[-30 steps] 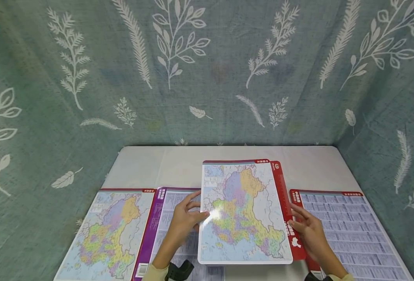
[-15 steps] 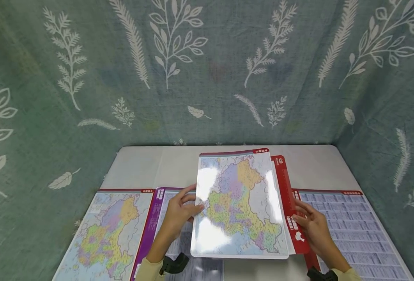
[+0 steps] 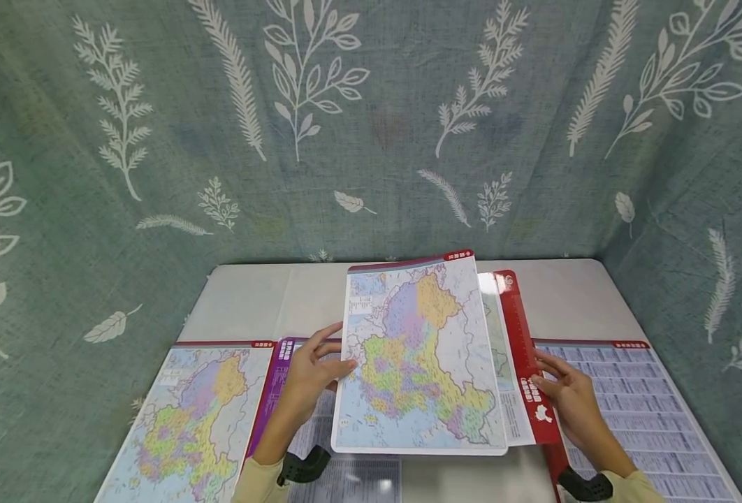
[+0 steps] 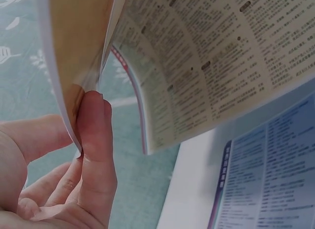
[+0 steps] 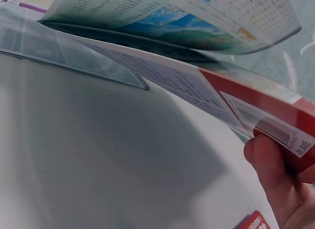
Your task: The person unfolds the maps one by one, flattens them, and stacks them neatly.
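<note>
My left hand (image 3: 304, 377) pinches the left edge of a glossy map sheet (image 3: 421, 370), printed with a coloured map and held raised and tilted over the table. In the left wrist view its thumb and fingers (image 4: 96, 135) grip the sheet's curved edge. Behind this sheet, fanned out to the right, is a second map sheet with a red side strip (image 3: 522, 356). My right hand (image 3: 575, 398) pinches that strip's outer edge. The right wrist view shows fingertips beside a barcode (image 5: 266, 123) on the red part, and a gap opening between the two sheets.
On the white table (image 3: 245, 300), a similar map sheet (image 3: 195, 412) lies at the left. Beside it is a purple-edged text sheet (image 3: 277, 377), partly under my left arm. A red-edged sheet of tables (image 3: 648, 412) lies at the right. A leaf-patterned green cloth (image 3: 371, 140) hangs behind.
The raised sheets have moved up and spread apart. The front map has shifted left with my left hand, while the red-edged one has shifted right with my right hand, showing more of its face.
</note>
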Tool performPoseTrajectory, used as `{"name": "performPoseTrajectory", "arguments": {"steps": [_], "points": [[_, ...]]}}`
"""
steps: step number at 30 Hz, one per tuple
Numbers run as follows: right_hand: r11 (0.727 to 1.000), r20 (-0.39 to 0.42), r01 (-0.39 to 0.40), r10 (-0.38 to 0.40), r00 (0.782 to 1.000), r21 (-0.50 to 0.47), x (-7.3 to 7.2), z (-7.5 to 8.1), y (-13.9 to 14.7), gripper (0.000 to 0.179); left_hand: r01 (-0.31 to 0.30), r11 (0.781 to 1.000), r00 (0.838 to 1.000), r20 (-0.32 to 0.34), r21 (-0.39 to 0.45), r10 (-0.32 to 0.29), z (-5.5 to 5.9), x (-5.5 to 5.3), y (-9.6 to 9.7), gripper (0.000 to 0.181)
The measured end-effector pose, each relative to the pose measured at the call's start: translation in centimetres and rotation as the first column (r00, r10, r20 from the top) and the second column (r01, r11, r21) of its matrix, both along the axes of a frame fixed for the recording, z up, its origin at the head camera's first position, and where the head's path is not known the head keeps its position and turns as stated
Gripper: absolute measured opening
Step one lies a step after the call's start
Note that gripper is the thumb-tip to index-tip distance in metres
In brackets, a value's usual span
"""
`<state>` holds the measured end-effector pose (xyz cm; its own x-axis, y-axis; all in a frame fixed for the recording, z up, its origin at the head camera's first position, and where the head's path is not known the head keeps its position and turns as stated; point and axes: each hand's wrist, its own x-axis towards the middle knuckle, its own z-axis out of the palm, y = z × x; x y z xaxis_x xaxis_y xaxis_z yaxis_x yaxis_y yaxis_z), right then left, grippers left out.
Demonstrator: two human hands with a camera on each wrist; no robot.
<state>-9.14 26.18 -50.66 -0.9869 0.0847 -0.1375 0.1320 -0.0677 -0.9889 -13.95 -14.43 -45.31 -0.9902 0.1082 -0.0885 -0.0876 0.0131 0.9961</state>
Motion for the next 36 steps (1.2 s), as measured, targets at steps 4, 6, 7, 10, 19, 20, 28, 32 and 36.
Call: {"name": "performPoseTrajectory", "arguments": {"steps": [4, 6, 7, 10, 19, 20, 28, 32, 36], "points": [[1.0, 0.006, 0.007, -0.007, 1.0, 0.0, -0.1, 0.2, 0.3, 0.054, 0.013, 1.0, 1.0, -0.016, -0.001, -0.013, 0.3, -0.2, -0.3, 0.065], [1.0, 0.011, 0.013, -0.013, 1.0, -0.003, -0.1, 0.4, 0.4, 0.055, 0.019, 1.0, 1.0, -0.017, 0.003, -0.019, 0.5, -0.2, -0.5, 0.065], [1.0, 0.012, 0.015, -0.015, 1.0, -0.002, -0.2, 0.4, 0.4, 0.055, 0.019, 1.0, 1.0, -0.016, 0.005, -0.019, 0.5, -0.3, -0.6, 0.065], [1.0, 0.015, 0.02, -0.02, 1.0, -0.01, -0.3, 0.4, 0.6, 0.055, 0.016, 1.0, 1.0, -0.013, 0.012, -0.016, 0.7, -0.3, -0.9, 0.065], [0.999, 0.036, 0.035, -0.034, 0.999, -0.013, -0.7, 0.6, 1.2, 0.056, 0.0, 1.0, 1.0, -0.001, 0.016, 0.0, 1.0, -0.5, -1.6, 0.066], [0.999, 0.045, 0.039, -0.038, 0.998, -0.01, -0.7, 0.6, 1.2, 0.056, -0.003, 1.0, 1.0, -0.005, 0.018, 0.004, 1.1, -0.6, -1.7, 0.066], [0.997, 0.07, 0.07, -0.069, 0.995, -0.022, -0.9, 0.7, 1.6, 0.056, -0.019, 1.0, 1.0, -0.015, -0.007, 0.019, 1.0, -0.8, -2.4, 0.066], [0.997, 0.044, 0.07, -0.068, 0.997, -0.031, -1.1, 0.7, 1.9, 0.055, -0.027, 0.999, 0.999, -0.027, -0.027, 0.026, 1.2, -0.9, -2.8, 0.066], [0.995, 0.023, 0.071, -0.07, 0.997, -0.073, -1.3, 0.7, 2.1, 0.054, -0.027, 0.999, 0.998, -0.052, -0.047, 0.024, 1.6, -1.2, -3.2, 0.066]]}}
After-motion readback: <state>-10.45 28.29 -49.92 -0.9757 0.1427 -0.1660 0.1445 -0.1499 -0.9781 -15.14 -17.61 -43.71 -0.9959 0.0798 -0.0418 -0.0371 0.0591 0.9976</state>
